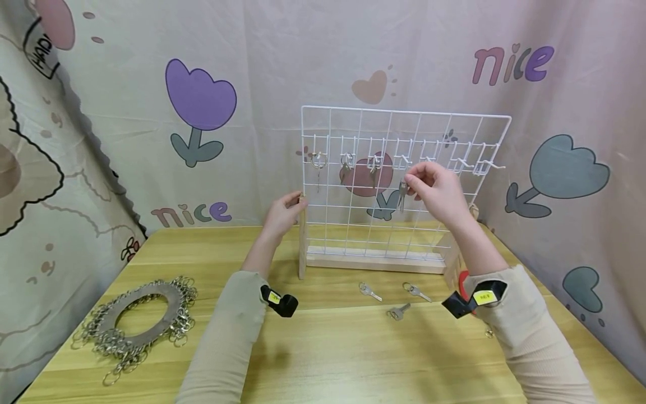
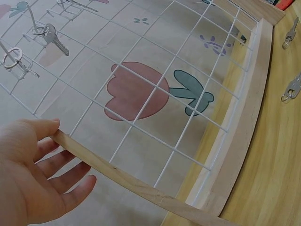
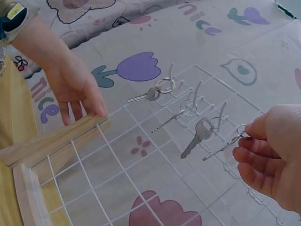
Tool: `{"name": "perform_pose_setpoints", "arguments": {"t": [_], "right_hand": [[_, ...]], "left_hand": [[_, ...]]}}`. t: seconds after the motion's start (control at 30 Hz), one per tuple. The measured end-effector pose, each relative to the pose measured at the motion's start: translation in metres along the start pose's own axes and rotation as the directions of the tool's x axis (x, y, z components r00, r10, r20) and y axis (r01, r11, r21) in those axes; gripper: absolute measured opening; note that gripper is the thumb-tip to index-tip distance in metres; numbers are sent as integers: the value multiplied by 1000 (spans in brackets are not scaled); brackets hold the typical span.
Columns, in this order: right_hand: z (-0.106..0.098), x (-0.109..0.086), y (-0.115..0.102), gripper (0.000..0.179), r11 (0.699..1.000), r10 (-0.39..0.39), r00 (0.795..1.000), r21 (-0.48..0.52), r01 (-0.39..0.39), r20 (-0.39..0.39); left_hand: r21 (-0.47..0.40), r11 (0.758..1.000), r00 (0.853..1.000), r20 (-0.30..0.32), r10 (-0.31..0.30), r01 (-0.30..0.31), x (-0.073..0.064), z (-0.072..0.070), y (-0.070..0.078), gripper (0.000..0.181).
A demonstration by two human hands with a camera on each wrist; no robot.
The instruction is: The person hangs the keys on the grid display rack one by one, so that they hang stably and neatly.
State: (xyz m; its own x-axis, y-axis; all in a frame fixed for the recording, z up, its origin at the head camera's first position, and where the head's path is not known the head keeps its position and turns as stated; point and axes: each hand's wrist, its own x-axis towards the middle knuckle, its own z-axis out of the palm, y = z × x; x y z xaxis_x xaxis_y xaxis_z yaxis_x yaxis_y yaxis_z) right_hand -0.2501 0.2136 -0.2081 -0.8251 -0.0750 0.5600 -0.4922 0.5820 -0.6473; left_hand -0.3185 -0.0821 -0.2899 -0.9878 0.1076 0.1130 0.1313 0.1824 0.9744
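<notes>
The right hand [image 1: 438,191] pinches a key [image 1: 402,195] at its ring end; the key hangs before the wire rack [image 1: 420,113], near a hook [image 1: 402,161]. Whether ring and hook touch is unclear. A misaligned ring could slip off, dropping the key. The left hand [image 1: 284,214] pinches the wooden upright [image 1: 302,241]; a slackened grip could let the rack shift.

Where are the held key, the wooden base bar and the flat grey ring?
Held key [image 1: 402,196], head view: its middle.
Wooden base bar [image 1: 375,262], head view: front face.
Flat grey ring [image 1: 174,307], head view: right side.
</notes>
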Motion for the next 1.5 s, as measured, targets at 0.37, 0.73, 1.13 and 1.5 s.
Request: {"name": "perform_pose_setpoints", "arguments": {"t": [0.37,0.73,1.13,1.5], "right_hand": [[-2,5,-5,18,999,29,996,26,-27,-82],[0,10,-10,16,997,54,987,61,-45,-149],[2,11,-10,15,998,54,983,22,-51,-178],[3,11,-12,16,999,42,984,1,-42,-173]], "left_hand": [[-4,1000,1000,1,18,-18,-1,1,0,48],[3,1000,1000,1,22,-22,0,0,1,51],[3,1000,1000,-8,16,-16,0,1,1,50],[-8,1000,1000,-14,3,-3,-1,1,1,49]]}}
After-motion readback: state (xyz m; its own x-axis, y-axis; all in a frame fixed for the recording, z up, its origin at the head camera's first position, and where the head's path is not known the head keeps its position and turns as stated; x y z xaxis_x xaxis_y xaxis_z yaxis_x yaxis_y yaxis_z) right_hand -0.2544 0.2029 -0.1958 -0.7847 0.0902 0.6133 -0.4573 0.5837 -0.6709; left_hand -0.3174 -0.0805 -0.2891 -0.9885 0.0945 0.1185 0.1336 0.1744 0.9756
